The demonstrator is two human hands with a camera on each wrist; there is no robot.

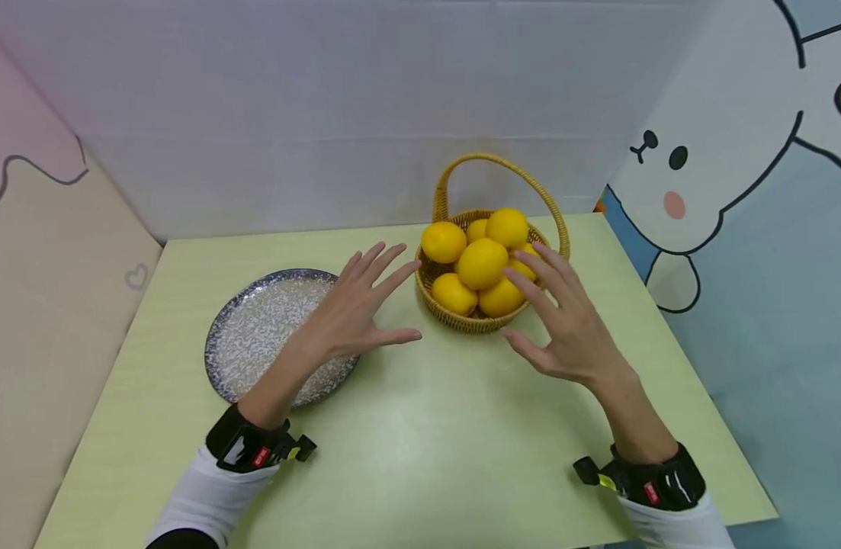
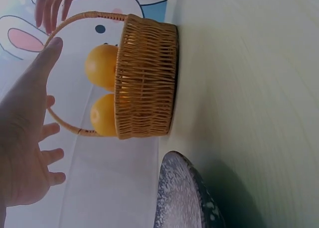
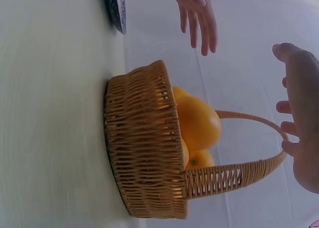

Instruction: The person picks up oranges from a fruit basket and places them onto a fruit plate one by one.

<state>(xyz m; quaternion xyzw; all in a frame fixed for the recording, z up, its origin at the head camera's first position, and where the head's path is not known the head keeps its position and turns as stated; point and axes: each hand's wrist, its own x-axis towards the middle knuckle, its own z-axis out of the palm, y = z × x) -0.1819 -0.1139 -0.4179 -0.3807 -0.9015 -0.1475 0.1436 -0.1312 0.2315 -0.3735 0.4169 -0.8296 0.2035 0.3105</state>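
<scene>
A wicker basket (image 1: 461, 323) with a tall arched handle (image 1: 495, 158) stands at the back of the table, holding several yellow citrus fruits (image 1: 483, 264). My left hand (image 1: 345, 309) hovers over the right part of a speckled plate (image 1: 255, 335), fingers spread and nothing in its grasp. On the basket's right side, my right hand (image 1: 572, 332) is raised with fingers apart, its fingertips overlapping the fruits in the head view. The left wrist view shows the left hand (image 2: 22, 153) apart from the basket (image 2: 147, 78). In the right wrist view, the right hand (image 3: 306, 108) holds nothing near the handle (image 3: 254, 173).
The pale green table (image 1: 447, 457) reaches back to a white cloth wall (image 1: 290, 114). A cartoon-printed panel (image 1: 770, 267) borders the right side, and a beige and pink one (image 1: 49, 305) the left. The plate has a dark blue rim.
</scene>
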